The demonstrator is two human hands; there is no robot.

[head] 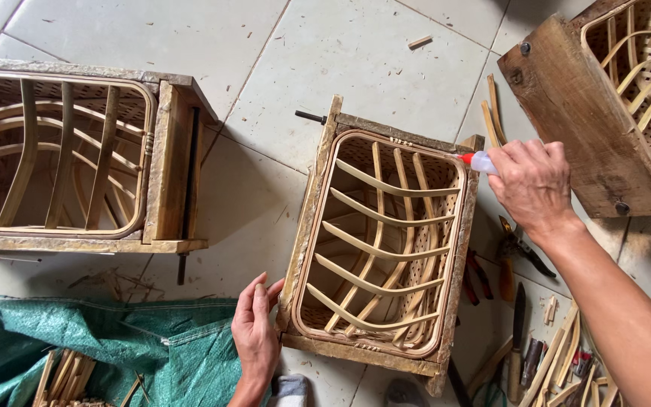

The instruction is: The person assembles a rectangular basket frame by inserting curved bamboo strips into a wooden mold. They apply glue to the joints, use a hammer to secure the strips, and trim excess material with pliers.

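While my left hand (254,332) lies open against the wooden frame's (318,188) near-left corner, my right hand (533,185) squeezes a small glue bottle (480,160) at its far-right corner.

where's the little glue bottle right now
In the head view, the small squeeze bottle is in the right hand, its red tip touching the upper right rim of the middle basket frame, right of centre.

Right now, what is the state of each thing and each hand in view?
Middle basket frame: upright on the floor, opening upward.
Glue bottle: held, red tip at the basket rim.
Right hand: closed on the glue bottle.
Left hand: open, pressed against the frame corner.
Pliers: lying on the floor.
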